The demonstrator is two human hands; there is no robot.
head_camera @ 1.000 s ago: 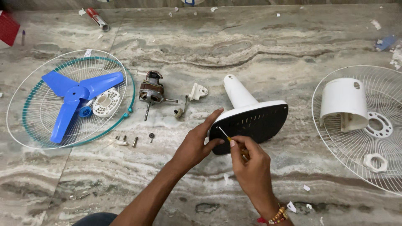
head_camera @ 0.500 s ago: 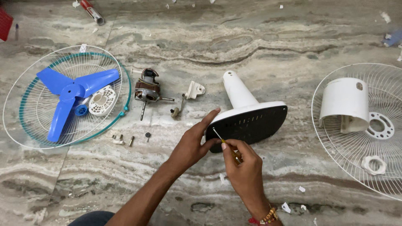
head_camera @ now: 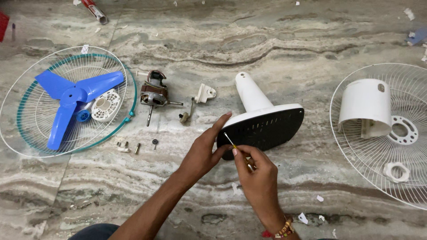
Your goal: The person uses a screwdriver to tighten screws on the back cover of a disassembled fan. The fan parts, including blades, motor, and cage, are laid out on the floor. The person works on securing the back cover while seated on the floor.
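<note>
- We see L hand [head_camera: 202,153] in a closed grip on fan base [head_camera: 262,126], tipped on its edge on floor [head_camera: 284,49] so underside faces us.
- R hand [head_camera: 258,175] pinches small screwdriver [head_camera: 231,143], tip at base's black underside.
- Motor [head_camera: 153,93], loose screws [head_camera: 135,146] lie apart to the left.

The screwdriver [head_camera: 232,143] handle seems buried in the right hand [head_camera: 258,178]; its tip is too small to tell.
</note>
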